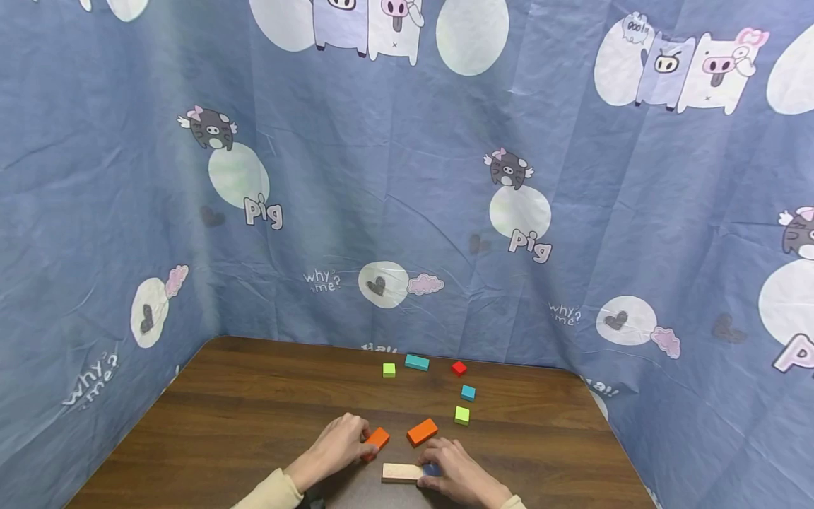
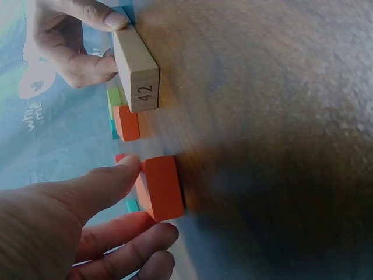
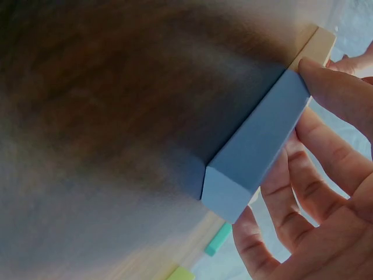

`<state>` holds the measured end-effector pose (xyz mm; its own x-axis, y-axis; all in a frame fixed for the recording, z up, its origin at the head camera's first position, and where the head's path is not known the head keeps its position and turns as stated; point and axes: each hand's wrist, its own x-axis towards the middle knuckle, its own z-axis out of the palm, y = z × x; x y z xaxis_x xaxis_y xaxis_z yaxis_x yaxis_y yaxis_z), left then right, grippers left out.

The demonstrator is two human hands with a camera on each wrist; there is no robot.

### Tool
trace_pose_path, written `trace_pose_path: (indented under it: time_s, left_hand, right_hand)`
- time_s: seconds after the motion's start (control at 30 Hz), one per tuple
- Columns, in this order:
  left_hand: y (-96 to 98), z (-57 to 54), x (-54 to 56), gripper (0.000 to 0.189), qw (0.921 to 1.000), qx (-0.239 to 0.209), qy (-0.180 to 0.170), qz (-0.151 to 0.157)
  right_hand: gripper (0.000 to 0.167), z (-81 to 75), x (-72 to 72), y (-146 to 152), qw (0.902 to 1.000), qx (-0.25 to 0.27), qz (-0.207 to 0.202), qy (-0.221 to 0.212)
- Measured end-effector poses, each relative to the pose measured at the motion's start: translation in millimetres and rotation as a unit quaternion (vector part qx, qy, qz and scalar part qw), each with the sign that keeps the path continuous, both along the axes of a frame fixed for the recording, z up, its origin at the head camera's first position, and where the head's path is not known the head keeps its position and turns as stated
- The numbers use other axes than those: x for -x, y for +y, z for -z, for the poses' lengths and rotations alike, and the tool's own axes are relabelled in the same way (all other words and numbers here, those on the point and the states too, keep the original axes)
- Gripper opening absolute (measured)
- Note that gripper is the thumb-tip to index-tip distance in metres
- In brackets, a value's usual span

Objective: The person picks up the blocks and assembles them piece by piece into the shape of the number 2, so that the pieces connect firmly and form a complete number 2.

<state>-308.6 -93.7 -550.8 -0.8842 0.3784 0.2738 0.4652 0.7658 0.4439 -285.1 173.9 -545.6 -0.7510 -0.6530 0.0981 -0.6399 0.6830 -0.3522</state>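
Note:
My left hand (image 1: 338, 444) pinches an orange block (image 1: 378, 437) lying on the wooden table, thumb on one long side and forefinger on the other. In the left wrist view the orange block's (image 2: 164, 189) end face points at the camera. My right hand (image 1: 463, 472) grips a blue block (image 3: 259, 131), its thumb where the blue meets bare wood. The bare wood block (image 1: 400, 473) runs in line with the blue one, and its end (image 2: 144, 91) carries the number 42. Beyond the two hands lies a second orange block (image 1: 422, 433), set at a slant.
Behind the hands are small green blocks (image 1: 462, 416), a small blue block (image 1: 468, 392), a red block (image 1: 459, 368) and a teal block (image 1: 417, 362). A blue cloth (image 1: 381, 212) with printed pigs hangs along the back and sides of the table (image 1: 254, 403).

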Motion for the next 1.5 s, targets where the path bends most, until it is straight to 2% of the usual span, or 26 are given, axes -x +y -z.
trace_pose_path:
  time_s: [0.47,0.93,1.17,1.5]
  left_hand:
    - [6.2,0.6,1.3,0.018,0.9996,-0.022,-0.017,0.000]
    - [16.9,3.8,3.2,0.019,0.9968,-0.053,-0.059,-0.007]
    - [21.2,2.7,0.9,0.017,0.9977,-0.050,-0.046,-0.006]
    - [23.9,1.1,1.5,0.016,0.9966,-0.057,-0.060,0.004]
  right_hand:
    - [0.022,1.1,-0.5,0,0.9999,0.002,0.004,-0.011]
    - [0.022,4.1,-0.2,1,0.9998,0.002,0.007,-0.021]
    - [0.022,2.8,-1.3,0,0.9996,0.003,0.011,-0.025]
    - [0.022,2.7,-0.4,0,0.9994,0.003,0.020,-0.029]
